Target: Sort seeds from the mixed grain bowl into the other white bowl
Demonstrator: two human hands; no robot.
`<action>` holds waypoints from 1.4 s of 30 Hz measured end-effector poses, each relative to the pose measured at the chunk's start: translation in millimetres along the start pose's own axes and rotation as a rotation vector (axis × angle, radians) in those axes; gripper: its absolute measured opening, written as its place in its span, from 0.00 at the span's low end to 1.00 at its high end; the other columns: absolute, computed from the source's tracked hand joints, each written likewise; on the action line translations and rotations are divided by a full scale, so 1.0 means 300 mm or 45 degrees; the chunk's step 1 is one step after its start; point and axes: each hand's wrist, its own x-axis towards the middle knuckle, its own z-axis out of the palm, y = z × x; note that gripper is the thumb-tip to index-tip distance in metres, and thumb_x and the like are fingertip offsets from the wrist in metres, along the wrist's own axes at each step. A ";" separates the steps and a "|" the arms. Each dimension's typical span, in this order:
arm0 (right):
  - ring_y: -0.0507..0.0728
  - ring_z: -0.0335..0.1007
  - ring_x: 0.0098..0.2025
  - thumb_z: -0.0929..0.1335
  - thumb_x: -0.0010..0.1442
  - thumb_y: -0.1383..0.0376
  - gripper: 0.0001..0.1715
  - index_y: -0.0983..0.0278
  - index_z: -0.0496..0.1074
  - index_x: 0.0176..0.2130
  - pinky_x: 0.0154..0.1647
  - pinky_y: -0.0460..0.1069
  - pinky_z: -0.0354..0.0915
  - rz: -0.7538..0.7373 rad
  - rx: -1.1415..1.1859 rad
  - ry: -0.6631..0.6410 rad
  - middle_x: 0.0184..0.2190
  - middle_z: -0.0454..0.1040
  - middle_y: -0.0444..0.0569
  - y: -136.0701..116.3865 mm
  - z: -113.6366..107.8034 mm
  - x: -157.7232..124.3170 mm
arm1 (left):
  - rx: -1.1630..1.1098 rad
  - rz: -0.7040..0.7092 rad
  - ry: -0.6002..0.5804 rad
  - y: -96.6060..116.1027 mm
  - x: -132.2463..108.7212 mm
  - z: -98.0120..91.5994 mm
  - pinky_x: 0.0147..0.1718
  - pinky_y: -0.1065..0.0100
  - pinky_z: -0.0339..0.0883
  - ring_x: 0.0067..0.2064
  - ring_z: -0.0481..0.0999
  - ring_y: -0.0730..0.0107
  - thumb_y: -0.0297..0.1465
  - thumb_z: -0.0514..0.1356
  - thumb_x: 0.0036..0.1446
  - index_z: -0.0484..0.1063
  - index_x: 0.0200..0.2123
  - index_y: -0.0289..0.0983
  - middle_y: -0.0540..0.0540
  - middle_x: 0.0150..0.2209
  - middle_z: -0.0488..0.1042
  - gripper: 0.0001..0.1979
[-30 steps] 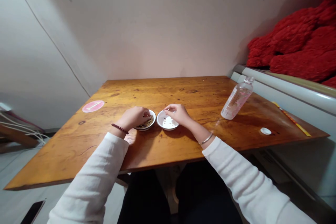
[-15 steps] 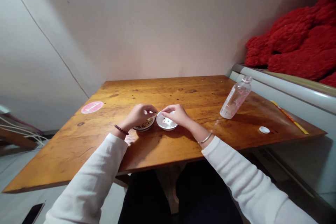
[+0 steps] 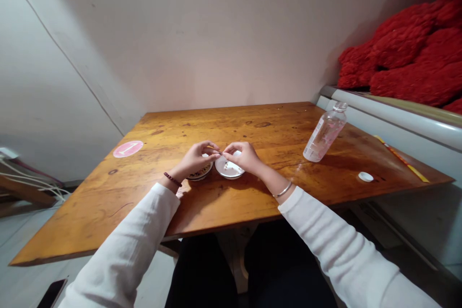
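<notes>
Two small bowls stand side by side near the middle of the wooden table (image 3: 274, 154). Many small dark and tan bits lie in the left bowl (image 3: 200, 173), partly hidden under my left hand (image 3: 195, 159). The right bowl (image 3: 229, 170) is white inside with a few small pieces at its bottom. My right hand (image 3: 246, 158) is over its far rim. Both hands are closed in pinches, their fingertips meeting above the gap between the bowls. Whatever is between the fingertips is too small to name.
A clear plastic bottle (image 3: 325, 132) without its cap stands to the right. Near it lie a white cap (image 3: 365, 176) and a yellow-red strip (image 3: 402, 159). A pink round sticker (image 3: 128, 149) is at the left. Red fluffy material (image 3: 407, 53) rests beyond the table.
My left hand has moved slightly right, and its fingertips now meet those of my right hand. The view has shifted a little.
</notes>
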 end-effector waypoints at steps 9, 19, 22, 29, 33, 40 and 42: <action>0.54 0.74 0.31 0.71 0.51 0.62 0.08 0.65 0.77 0.30 0.33 0.46 0.67 0.016 -0.125 0.019 0.27 0.79 0.48 -0.007 0.000 -0.003 | -0.014 0.002 -0.030 0.003 -0.002 0.003 0.38 0.65 0.71 0.40 0.78 0.62 0.42 0.65 0.49 0.70 0.39 0.33 0.41 0.36 0.78 0.20; 0.54 0.74 0.30 0.71 0.52 0.61 0.08 0.64 0.78 0.30 0.33 0.45 0.66 -0.001 -0.147 0.012 0.28 0.79 0.47 0.009 -0.002 -0.006 | -0.022 0.025 -0.027 -0.002 -0.002 0.005 0.38 0.66 0.70 0.41 0.77 0.63 0.41 0.64 0.51 0.70 0.38 0.33 0.41 0.37 0.77 0.18; 0.54 0.75 0.31 0.71 0.52 0.61 0.08 0.64 0.78 0.30 0.33 0.46 0.67 -0.015 -0.160 0.017 0.28 0.79 0.47 0.005 -0.003 -0.007 | -0.025 0.019 -0.029 -0.007 -0.001 0.005 0.38 0.67 0.70 0.41 0.77 0.63 0.42 0.64 0.51 0.70 0.39 0.33 0.41 0.37 0.78 0.18; 0.54 0.76 0.32 0.72 0.52 0.62 0.06 0.62 0.79 0.32 0.36 0.46 0.68 -0.031 -0.208 -0.005 0.30 0.80 0.46 -0.004 -0.002 -0.011 | 0.037 -0.019 0.016 -0.005 -0.001 0.004 0.36 0.69 0.68 0.38 0.77 0.64 0.44 0.64 0.50 0.71 0.38 0.33 0.42 0.34 0.78 0.20; 0.55 0.77 0.32 0.73 0.51 0.60 0.09 0.62 0.78 0.32 0.35 0.46 0.69 0.007 -0.181 -0.015 0.30 0.80 0.47 -0.010 0.000 -0.011 | 0.129 0.022 0.006 0.004 0.000 0.004 0.34 0.69 0.67 0.36 0.76 0.65 0.45 0.61 0.52 0.74 0.35 0.32 0.42 0.34 0.78 0.20; 0.55 0.77 0.33 0.74 0.49 0.59 0.13 0.62 0.77 0.36 0.34 0.46 0.68 0.077 -0.156 -0.023 0.28 0.79 0.46 0.006 0.011 -0.010 | 0.373 0.139 0.079 0.021 -0.003 0.004 0.34 0.70 0.65 0.34 0.74 0.67 0.44 0.58 0.56 0.76 0.34 0.34 0.45 0.32 0.78 0.19; 0.54 0.76 0.32 0.74 0.49 0.59 0.13 0.62 0.77 0.35 0.34 0.46 0.68 0.069 -0.188 -0.046 0.29 0.80 0.46 0.010 0.012 -0.011 | 0.449 0.161 0.103 0.025 -0.007 0.007 0.33 0.71 0.64 0.33 0.73 0.69 0.44 0.57 0.57 0.76 0.34 0.35 0.46 0.31 0.77 0.18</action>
